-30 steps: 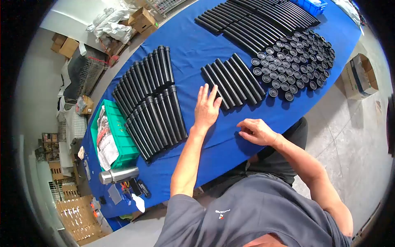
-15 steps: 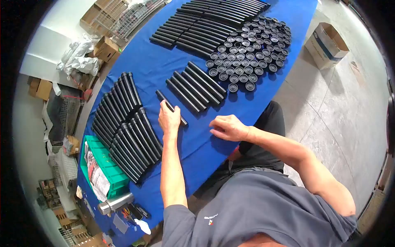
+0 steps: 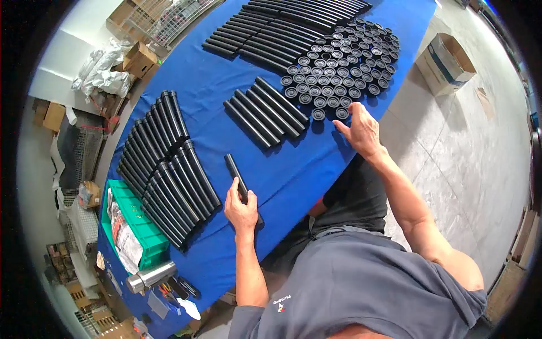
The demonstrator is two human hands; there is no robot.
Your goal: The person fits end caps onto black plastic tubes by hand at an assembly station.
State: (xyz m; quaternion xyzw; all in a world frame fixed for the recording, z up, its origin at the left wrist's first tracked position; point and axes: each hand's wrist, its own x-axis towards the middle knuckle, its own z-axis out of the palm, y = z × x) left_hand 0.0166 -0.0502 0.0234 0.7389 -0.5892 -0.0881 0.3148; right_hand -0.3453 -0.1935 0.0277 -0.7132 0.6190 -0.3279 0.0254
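Observation:
My left hand (image 3: pixel 241 207) grips a black tube (image 3: pixel 234 171) near the front edge of the blue table (image 3: pixel 293 169); the tube's far end points away from me. My right hand (image 3: pixel 359 127) reaches out with fingers apart at the near edge of a cluster of black round caps (image 3: pixel 339 62) and holds nothing. A short row of black tubes (image 3: pixel 265 112) lies between the two hands. A double row of assembled black tubes (image 3: pixel 166 161) lies left of my left hand.
Long black tubes (image 3: pixel 282 22) lie at the table's far end. A green bin (image 3: pixel 132 226) with packets, a steel flask (image 3: pixel 149 277) and small tools sit at the left end. A cardboard box (image 3: pixel 446 62) stands on the floor at right; boxes and wire racks are at left.
My left hand has drawn one tube out of the short row toward me. My right hand left the table edge and moved out to the caps.

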